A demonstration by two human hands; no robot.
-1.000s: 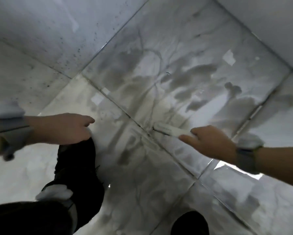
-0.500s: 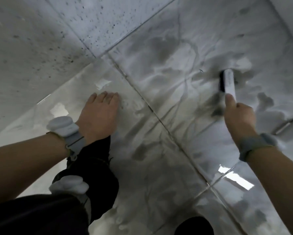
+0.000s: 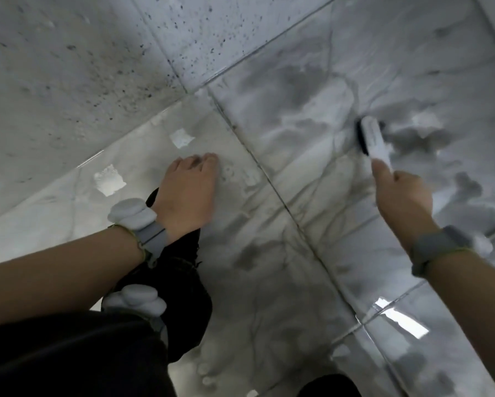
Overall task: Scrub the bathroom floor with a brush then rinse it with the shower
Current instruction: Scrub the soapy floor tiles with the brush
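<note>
The wet, glossy marble-tile floor (image 3: 269,253) fills the view, with dark streaks and grout lines. My right hand (image 3: 400,196) grips the handle of a white scrub brush (image 3: 370,137) with black bristles. The brush head lies on the floor at the upper right, among grey smears. My left hand (image 3: 187,193) presses flat on the floor at the centre left, fingers straight and together. Both wrists wear grey bands. No shower is in view.
Speckled grey wall tiles (image 3: 83,67) rise at the upper left and meet the floor along a diagonal edge. My dark-trousered leg (image 3: 180,296) is under my left wrist. A dark shape (image 3: 329,386) sits at the bottom edge.
A second ago my left hand hovered curled; it now lies flat on the floor. My right hand has swung the brush from the central grout line out to the upper right.
</note>
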